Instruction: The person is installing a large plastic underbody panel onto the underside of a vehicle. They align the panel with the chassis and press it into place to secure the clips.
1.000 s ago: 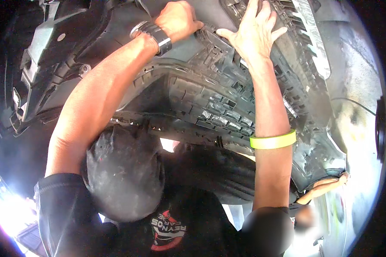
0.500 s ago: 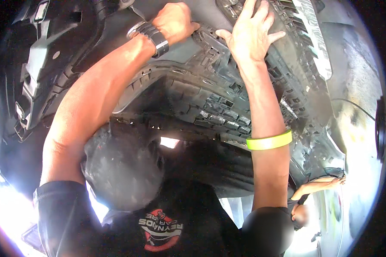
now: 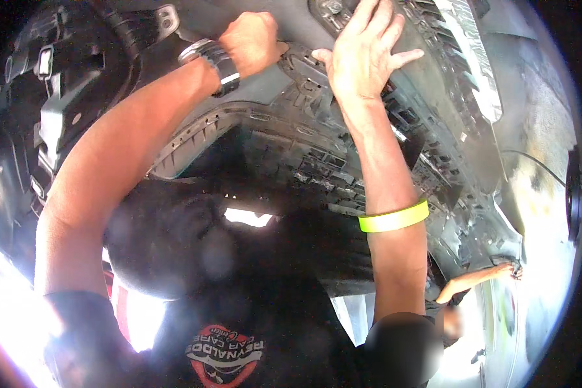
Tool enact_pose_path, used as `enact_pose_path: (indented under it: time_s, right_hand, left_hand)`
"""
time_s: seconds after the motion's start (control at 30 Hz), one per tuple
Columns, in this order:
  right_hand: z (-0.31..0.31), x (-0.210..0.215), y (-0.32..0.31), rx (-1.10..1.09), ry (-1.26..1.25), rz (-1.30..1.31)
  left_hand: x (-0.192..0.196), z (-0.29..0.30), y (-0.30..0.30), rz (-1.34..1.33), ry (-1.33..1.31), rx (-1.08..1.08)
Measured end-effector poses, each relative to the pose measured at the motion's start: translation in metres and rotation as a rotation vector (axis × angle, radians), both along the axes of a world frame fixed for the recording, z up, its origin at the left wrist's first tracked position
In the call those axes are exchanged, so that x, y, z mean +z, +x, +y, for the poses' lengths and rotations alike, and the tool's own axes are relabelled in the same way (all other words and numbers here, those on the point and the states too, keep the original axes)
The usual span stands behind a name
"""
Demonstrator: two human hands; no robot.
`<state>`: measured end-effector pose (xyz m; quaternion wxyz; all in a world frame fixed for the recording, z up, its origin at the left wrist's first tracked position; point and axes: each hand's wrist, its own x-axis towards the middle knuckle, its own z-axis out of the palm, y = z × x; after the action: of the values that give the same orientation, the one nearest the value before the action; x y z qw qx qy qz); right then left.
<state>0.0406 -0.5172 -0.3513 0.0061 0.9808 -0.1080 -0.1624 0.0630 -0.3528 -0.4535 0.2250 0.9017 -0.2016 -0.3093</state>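
Note:
Overhead hangs a black ribbed plastic panel (image 3: 317, 161) on the underside of a car. My left hand (image 3: 252, 42), with a dark band on its wrist, is closed in a fist at the panel's upper edge. My right hand (image 3: 362, 55) lies flat against the panel a little to the right, fingers spread, holding nothing. A yellow-green band (image 3: 394, 218) circles my right forearm. My dark cap and black shirt with a red and white emblem (image 3: 223, 355) fill the lower middle.
A silver foil shield (image 3: 472, 58) runs along the underside at the upper right. Black brackets and clips (image 3: 58, 110) sit at the left. Another person's arm (image 3: 478, 279) reaches toward the car body at the right. Bright daylight shows at the lower left.
Both hands stay on the panel and have shifted slightly left in view. My forearms look closer and more upright.

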Motion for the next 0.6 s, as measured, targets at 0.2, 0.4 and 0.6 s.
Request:
enact_pose_path:
  time_s: [0.2,0.4,0.6]
  right_hand:
    - [-0.014,0.002,-0.017,0.101,0.047,-0.108]
    - [-0.057,0.012,-0.053,-0.120,0.120,-0.457]
    - [-0.026,0.034,-0.058,-0.354,0.170,-0.228]
  left_hand:
    - [0.031,-0.014,0.008,0.325,0.062,0.052]
    - [0.031,-0.014,0.007,0.333,0.064,0.093]
    - [0.020,-0.012,0.005,0.331,0.067,0.122]
